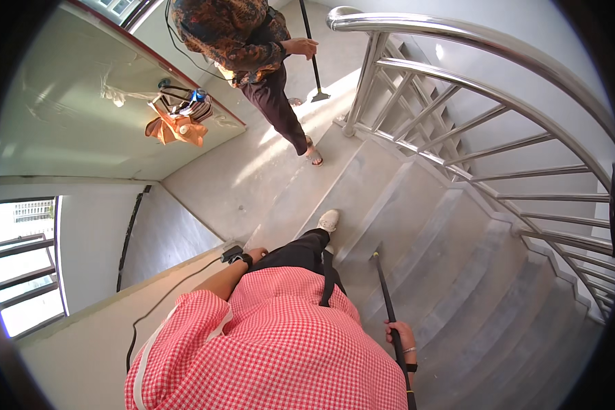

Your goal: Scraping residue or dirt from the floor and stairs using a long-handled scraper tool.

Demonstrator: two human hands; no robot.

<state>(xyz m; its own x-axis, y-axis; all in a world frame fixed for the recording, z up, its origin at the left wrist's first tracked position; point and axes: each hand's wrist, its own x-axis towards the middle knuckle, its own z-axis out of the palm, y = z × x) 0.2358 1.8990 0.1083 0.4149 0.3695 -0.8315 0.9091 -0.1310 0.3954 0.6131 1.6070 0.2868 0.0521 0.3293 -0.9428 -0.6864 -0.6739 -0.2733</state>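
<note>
My right hand is closed around a long black pole, held at my right side. The pole slants down over the grey stairs, with a small yellow part near its low end. What is fitted at that end is hard to make out. My left hand hangs beside my dark trousers with its fingers loose and nothing visible in it. A small black box with a cable sits at my left wrist. My white shoe rests on a step.
Another person stands on the landing, holding a black pole with a flat head. A shiny metal railing curves along the right. Orange and dark bags hang on the green panel at left. Windows are at far left.
</note>
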